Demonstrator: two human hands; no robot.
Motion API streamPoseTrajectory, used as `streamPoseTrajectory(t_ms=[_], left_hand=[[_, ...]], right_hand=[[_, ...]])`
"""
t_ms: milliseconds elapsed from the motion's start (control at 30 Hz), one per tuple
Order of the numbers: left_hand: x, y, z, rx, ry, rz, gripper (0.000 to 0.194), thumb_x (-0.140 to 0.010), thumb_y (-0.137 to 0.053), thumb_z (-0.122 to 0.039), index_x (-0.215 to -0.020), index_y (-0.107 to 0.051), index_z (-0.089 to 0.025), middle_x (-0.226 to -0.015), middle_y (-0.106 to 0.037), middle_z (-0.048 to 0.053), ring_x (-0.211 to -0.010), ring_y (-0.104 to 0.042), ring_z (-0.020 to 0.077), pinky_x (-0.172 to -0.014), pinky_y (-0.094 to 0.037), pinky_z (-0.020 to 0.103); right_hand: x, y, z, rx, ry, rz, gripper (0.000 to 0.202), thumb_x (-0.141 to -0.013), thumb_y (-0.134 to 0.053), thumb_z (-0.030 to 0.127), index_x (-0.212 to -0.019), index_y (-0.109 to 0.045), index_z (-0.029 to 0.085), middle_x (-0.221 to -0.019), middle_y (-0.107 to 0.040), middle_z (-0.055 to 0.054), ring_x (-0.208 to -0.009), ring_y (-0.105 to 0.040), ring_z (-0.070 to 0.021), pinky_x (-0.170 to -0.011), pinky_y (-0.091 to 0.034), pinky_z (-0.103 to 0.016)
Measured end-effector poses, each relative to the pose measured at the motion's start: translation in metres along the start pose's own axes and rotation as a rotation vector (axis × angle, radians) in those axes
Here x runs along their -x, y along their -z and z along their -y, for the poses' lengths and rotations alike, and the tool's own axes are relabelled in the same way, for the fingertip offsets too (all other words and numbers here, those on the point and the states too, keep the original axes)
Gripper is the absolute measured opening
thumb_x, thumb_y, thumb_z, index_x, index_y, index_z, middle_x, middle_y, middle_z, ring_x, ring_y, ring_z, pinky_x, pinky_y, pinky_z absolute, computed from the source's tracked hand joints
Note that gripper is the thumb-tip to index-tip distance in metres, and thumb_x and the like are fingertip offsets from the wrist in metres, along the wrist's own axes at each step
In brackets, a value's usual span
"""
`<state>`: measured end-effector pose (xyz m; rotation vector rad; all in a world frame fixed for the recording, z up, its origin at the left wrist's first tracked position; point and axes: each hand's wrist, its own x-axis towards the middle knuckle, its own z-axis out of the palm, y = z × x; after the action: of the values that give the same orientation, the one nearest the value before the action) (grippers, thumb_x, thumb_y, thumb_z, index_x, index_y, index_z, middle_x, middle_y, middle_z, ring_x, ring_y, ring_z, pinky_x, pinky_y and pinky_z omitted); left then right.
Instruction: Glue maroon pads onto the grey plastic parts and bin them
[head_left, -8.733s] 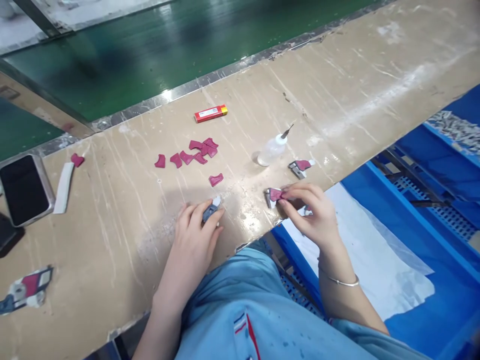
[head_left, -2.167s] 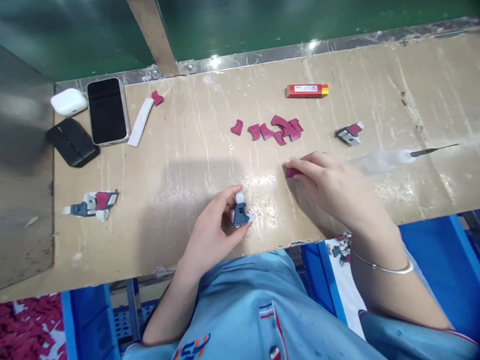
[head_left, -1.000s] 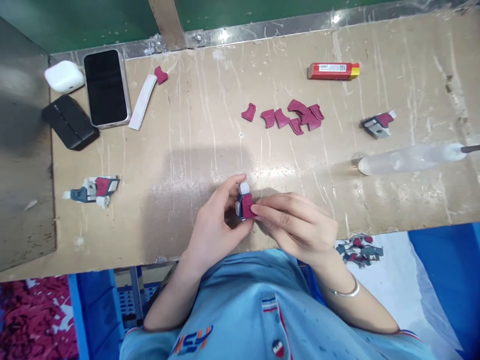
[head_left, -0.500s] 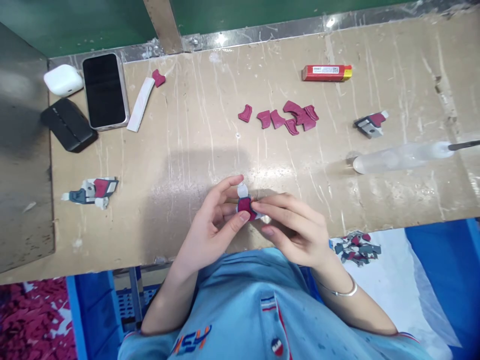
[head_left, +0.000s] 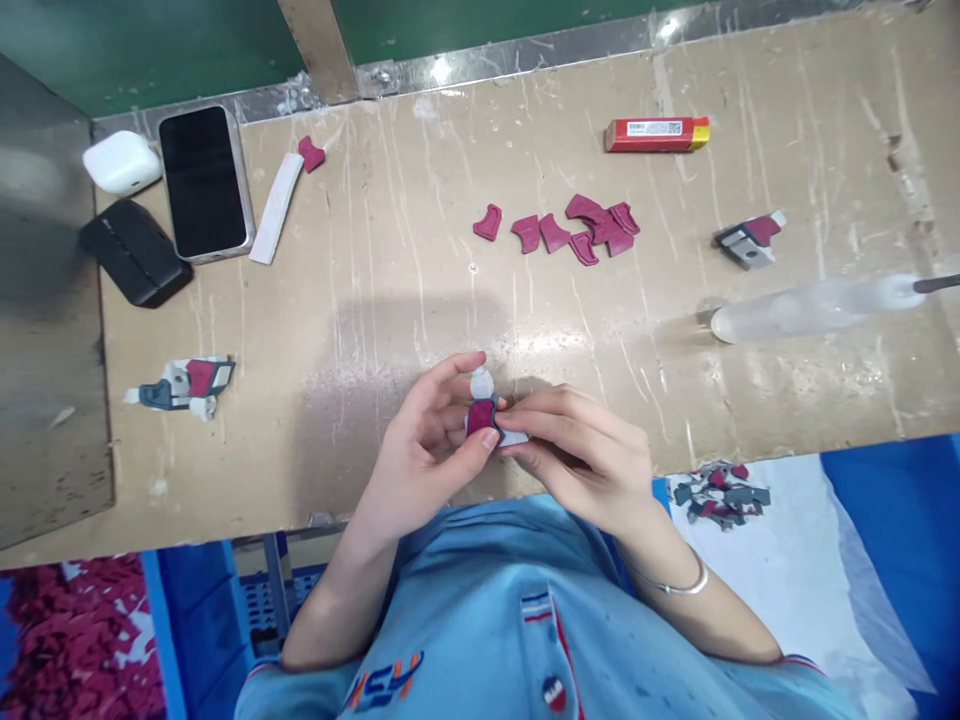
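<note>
Between my hands, just above the table's front edge, is a small plastic toy part [head_left: 481, 414] in grey, white and dark red. My left hand [head_left: 420, 450] is closed on it, thumb pressed near the dark red face. The fingers and thumb of my right hand [head_left: 589, 450] pinch its pale right end. A whitish knob sticks up at its top, by my left index fingertip. Beyond my hands lie several loose dark red pieces [head_left: 555, 234]. Similar assembled parts rest on the table, one at the left [head_left: 184, 384] and one at the right [head_left: 750, 240].
A clear bottle [head_left: 810, 310] with a dark tip lies at the right, below a red lighter [head_left: 652, 135]. A phone [head_left: 206, 183], white case [head_left: 121, 163], black case [head_left: 136, 253] and white strip [head_left: 276, 208] lie far left. Below the table are bins of red pieces [head_left: 82, 640] and assembled parts [head_left: 720, 495].
The toy part has turned slightly and shifted left, showing more of its pale right end. My right thumb has come up to pinch that end. My left hand keeps its hold.
</note>
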<state>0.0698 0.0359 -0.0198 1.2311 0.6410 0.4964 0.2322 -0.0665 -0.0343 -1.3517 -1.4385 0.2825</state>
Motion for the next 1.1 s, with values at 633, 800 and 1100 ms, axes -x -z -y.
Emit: streamPoseTrajectory(t_ms=[633, 800, 1100], left_hand=[[-0.0040, 0.0026, 0.0004, 0.000, -0.054, -0.001, 0.048, -0.094, -0.080, -0.025, -0.138, -0.062, -0.028, -0.111, -0.081, 0.003, -0.096, -0.080, 0.0151, -0.081, -0.065, 0.023], [-0.0046, 0.0037, -0.0019, 0.042, -0.037, 0.025, 0.048, -0.093, -0.081, -0.023, -0.138, -0.063, -0.029, -0.108, -0.081, 0.002, -0.096, -0.079, 0.0132, -0.080, -0.064, 0.020], [-0.0018, 0.0020, -0.0003, 0.042, -0.012, 0.020, 0.052, -0.096, -0.081, -0.035, -0.143, -0.060, -0.031, -0.118, -0.081, 0.004, -0.103, -0.081, 0.0180, -0.086, -0.067, 0.027]], right_hand=[[-0.0052, 0.0000, 0.0042, 0.039, 0.021, 0.044, 0.020, -0.104, -0.067, 0.015, -0.121, -0.075, 0.021, -0.100, -0.081, -0.007, -0.090, -0.080, -0.0205, -0.080, -0.069, -0.036], [-0.0046, -0.0001, 0.0043, 0.028, 0.011, 0.035, 0.025, -0.102, -0.068, 0.015, -0.125, -0.077, 0.023, -0.100, -0.082, -0.006, -0.090, -0.080, -0.0212, -0.080, -0.070, -0.037], [-0.0030, -0.0047, 0.0042, 0.049, 0.042, -0.036, 0.030, -0.100, -0.069, 0.012, -0.127, -0.076, 0.024, -0.097, -0.081, -0.006, -0.087, -0.080, -0.0224, -0.076, -0.069, -0.038]])
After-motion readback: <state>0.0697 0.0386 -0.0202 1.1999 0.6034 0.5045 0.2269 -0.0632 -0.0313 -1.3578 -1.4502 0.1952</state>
